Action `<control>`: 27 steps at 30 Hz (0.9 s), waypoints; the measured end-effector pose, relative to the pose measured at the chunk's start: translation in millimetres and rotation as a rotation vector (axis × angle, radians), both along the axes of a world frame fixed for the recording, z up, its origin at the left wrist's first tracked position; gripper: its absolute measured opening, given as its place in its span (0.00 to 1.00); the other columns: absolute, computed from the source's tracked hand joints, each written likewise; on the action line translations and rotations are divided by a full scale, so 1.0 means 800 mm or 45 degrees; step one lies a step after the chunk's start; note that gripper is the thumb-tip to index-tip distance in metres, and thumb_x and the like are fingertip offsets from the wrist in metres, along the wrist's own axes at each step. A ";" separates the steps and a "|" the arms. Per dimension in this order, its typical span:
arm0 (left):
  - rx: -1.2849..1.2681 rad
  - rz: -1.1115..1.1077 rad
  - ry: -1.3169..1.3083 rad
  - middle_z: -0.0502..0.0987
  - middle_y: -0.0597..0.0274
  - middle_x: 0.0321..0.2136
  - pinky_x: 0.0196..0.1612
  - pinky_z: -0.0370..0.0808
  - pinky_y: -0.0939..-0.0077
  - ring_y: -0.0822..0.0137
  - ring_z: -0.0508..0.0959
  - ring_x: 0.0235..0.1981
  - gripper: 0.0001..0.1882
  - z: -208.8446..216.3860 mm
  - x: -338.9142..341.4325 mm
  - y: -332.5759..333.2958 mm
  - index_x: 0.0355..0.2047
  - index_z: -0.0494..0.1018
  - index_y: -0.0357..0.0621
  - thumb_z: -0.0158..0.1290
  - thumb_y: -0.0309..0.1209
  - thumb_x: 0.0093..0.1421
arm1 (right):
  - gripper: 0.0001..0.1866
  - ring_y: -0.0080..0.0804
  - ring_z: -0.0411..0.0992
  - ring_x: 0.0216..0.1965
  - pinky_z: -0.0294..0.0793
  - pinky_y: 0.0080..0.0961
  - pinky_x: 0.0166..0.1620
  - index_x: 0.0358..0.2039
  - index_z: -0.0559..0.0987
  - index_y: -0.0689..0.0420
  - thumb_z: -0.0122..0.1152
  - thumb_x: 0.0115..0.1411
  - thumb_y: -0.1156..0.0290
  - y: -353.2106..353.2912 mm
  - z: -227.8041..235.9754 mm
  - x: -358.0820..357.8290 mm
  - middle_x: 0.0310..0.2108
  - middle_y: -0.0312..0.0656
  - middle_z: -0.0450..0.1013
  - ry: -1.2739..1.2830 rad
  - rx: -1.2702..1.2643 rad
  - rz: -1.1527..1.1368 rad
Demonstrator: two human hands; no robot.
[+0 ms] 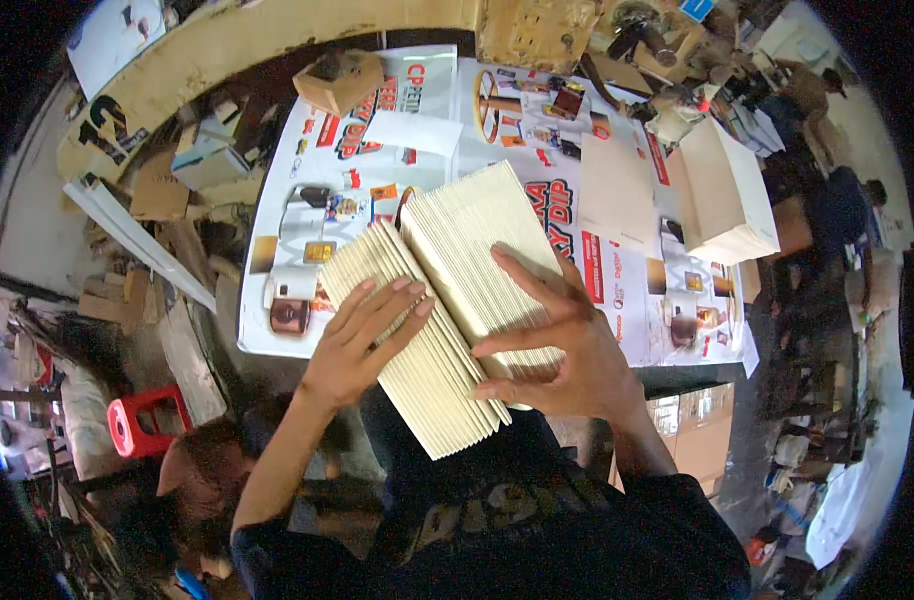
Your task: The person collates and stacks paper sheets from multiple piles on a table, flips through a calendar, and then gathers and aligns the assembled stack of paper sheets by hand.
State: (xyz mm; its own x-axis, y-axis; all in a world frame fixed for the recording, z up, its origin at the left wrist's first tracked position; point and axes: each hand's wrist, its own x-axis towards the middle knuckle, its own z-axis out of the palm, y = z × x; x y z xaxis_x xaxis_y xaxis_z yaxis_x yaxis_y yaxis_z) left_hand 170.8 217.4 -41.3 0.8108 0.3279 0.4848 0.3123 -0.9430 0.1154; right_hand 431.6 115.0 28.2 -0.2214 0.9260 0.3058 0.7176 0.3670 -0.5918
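Note:
Two thick bundles of cream folded paper sections lie side by side in front of me, tilted over the near edge of the table. Across the left bundle (447,400) rests my left hand (352,350), its fingers close together and curled over the ridged folds. My right hand (577,345) grips the right bundle (477,225) from its right side. Its fingers are spread on the ridged face, and two fingertips reach the groove between the bundles. The undersides of both bundles are hidden.
A printed poster sheet (262,300) covers the table. On it are a cream block of paper (722,190), a flat cream sheet (617,190), a white sheet (412,132) and a small brown box (339,90). A red stool (127,428) stands at left, near stacked boards.

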 end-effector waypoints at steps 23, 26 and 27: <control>-0.017 0.083 0.333 0.78 0.60 0.28 0.36 0.77 0.62 0.54 0.80 0.31 0.21 0.121 -0.059 0.051 0.34 0.77 0.45 0.66 0.29 0.35 | 0.64 0.55 0.74 0.36 0.80 0.45 0.37 0.63 0.47 0.82 0.75 0.40 0.52 -0.001 -0.006 -0.039 0.41 0.65 0.68 -0.272 -0.204 -0.537; -0.702 0.588 -0.157 0.81 0.49 0.40 0.44 0.79 0.68 0.61 0.82 0.39 0.23 0.152 -0.088 0.079 0.44 0.76 0.36 0.69 0.24 0.46 | 0.63 0.51 0.74 0.34 0.79 0.41 0.34 0.60 0.50 0.86 0.75 0.38 0.53 -0.001 -0.001 -0.035 0.38 0.62 0.68 -0.273 -0.251 -0.590; -0.725 0.647 -0.229 0.80 0.44 0.44 0.48 0.79 0.67 0.62 0.82 0.42 0.25 0.155 -0.097 0.096 0.49 0.74 0.35 0.67 0.23 0.50 | 0.63 0.51 0.74 0.35 0.79 0.41 0.34 0.59 0.50 0.87 0.75 0.38 0.54 0.000 -0.004 -0.035 0.39 0.62 0.68 -0.266 -0.261 -0.578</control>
State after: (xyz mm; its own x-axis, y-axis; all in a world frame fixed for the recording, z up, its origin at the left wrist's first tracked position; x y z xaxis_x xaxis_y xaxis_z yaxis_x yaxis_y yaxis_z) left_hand 93.6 293.8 82.9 0.4198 0.8752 0.2406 0.6202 -0.4701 0.6279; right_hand 403.9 115.2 25.2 0.1783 0.9788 0.1008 0.8872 -0.1156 -0.4467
